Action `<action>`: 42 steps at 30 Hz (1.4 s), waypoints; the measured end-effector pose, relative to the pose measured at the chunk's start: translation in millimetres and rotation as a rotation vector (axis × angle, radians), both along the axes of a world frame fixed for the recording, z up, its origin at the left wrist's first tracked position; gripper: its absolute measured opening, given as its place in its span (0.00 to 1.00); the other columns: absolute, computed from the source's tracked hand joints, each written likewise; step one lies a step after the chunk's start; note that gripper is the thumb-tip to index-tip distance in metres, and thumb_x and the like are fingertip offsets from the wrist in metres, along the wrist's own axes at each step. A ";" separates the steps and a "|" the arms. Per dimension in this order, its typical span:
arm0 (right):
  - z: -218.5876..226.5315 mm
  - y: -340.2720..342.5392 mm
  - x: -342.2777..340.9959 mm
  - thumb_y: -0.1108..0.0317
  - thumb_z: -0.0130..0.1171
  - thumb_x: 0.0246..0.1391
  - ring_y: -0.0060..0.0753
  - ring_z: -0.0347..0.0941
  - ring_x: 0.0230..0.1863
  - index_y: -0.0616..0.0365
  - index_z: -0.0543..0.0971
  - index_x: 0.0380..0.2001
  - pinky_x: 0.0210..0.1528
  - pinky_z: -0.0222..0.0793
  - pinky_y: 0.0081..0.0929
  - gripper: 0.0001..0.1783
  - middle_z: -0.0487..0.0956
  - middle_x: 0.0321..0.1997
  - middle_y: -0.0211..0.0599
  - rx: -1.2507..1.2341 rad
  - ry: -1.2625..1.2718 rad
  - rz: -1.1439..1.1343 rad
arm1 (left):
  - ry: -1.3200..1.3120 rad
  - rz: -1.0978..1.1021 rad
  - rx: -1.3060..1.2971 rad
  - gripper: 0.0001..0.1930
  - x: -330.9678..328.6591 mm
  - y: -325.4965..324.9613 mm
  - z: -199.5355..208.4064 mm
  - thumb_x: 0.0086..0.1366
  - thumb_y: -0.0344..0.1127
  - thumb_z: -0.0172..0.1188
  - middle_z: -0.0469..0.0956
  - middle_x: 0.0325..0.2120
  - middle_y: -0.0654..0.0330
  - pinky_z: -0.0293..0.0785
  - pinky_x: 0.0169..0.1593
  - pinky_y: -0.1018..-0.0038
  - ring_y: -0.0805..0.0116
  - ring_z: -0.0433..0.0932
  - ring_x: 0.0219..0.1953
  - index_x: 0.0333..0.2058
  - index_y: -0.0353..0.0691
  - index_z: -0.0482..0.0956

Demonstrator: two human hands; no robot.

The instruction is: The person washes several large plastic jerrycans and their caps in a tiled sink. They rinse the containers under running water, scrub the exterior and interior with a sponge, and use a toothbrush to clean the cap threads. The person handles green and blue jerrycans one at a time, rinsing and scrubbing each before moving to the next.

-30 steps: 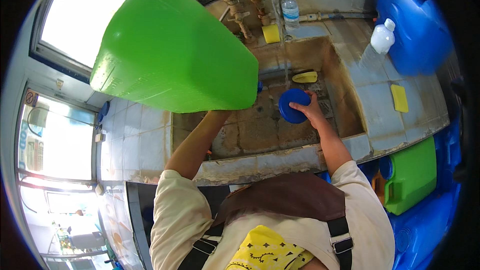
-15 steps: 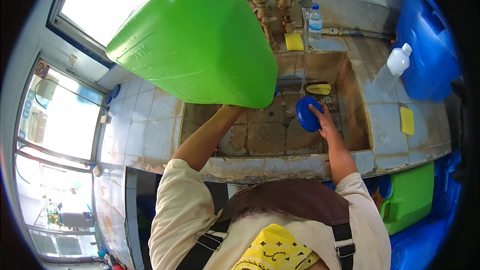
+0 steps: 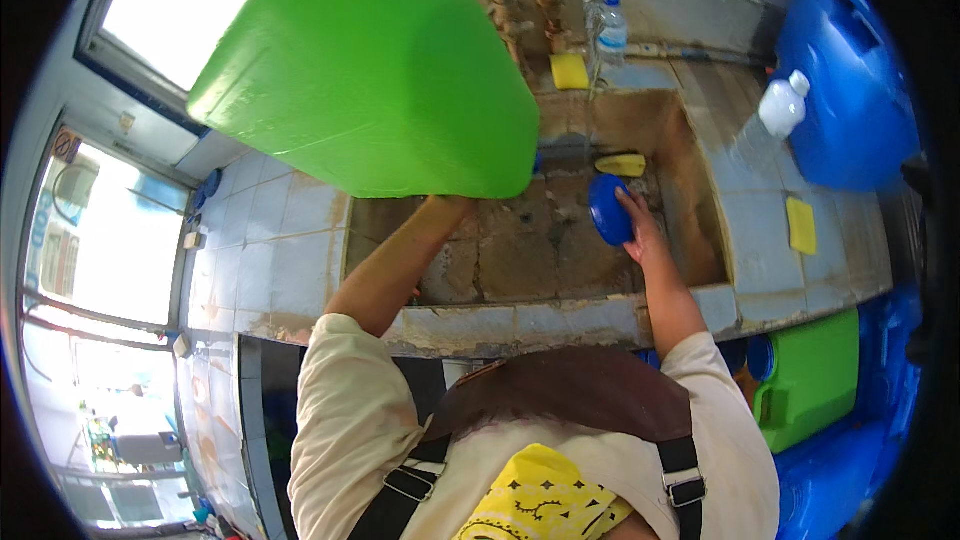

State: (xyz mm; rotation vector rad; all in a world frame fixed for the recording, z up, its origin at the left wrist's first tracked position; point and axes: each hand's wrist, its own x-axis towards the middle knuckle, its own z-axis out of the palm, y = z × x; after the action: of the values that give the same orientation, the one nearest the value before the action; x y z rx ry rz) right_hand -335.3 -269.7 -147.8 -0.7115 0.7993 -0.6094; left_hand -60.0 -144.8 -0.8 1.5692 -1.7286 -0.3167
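Observation:
A large green plastic jug (image 3: 370,80) is tilted over the left part of the tiled sink (image 3: 710,210). My left hand (image 3: 452,206) reaches behind the jug's lower end, where its fingers are hidden, so I cannot tell how it touches the jug. In my right hand (image 3: 643,225) is a round blue lid (image 3: 608,210), gripped by its edge above the sink floor. Water falls from a pipe behind the lid. A yellow sponge (image 3: 621,165) lies at the sink's back right, just beyond the lid. Something small and blue shows beside the jug's right edge.
Behind the sink stand a small water bottle (image 3: 612,30) and another yellow sponge (image 3: 570,71). To the right are a clear bottle with a white top (image 3: 775,115), a blue jug (image 3: 845,90) and a flat yellow sponge (image 3: 801,226). Below the counter lies another green jug (image 3: 812,380).
The blue lid has turned more edge-on in my right hand. The whole view has shifted slightly, and my left arm still reaches behind the green jug.

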 end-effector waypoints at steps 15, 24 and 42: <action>1.5 -1.7 5.2 0.51 0.71 0.46 0.42 0.69 0.58 0.52 0.63 0.61 0.55 0.69 0.45 0.43 0.69 0.60 0.45 0.031 0.036 0.005 | -0.803 0.286 0.187 0.17 -13.1 30.7 64.1 0.66 0.40 0.56 0.76 0.48 0.55 0.73 0.53 0.63 0.60 0.75 0.49 0.51 0.43 0.75; 13.4 5.3 2.3 0.53 0.71 0.47 0.43 0.70 0.56 0.51 0.64 0.61 0.52 0.71 0.42 0.41 0.71 0.59 0.45 0.015 0.158 0.016 | -0.832 0.331 0.191 0.17 -14.7 33.4 59.2 0.65 0.41 0.57 0.76 0.49 0.55 0.72 0.54 0.61 0.57 0.75 0.50 0.51 0.44 0.75; 14.2 6.4 2.3 0.51 0.71 0.47 0.41 0.69 0.58 0.49 0.64 0.61 0.55 0.64 0.45 0.42 0.71 0.60 0.42 -0.024 0.214 0.025 | -0.538 0.238 -0.099 0.17 -20.4 29.8 56.2 0.61 0.37 0.62 0.76 0.49 0.56 0.71 0.53 0.63 0.57 0.75 0.50 0.49 0.47 0.76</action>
State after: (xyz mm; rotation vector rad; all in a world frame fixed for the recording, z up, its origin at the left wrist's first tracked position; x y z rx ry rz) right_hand -333.0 -263.3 -133.6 -0.8168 0.9809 -0.5265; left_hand -80.4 -115.0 55.4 1.8752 -1.8791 0.3360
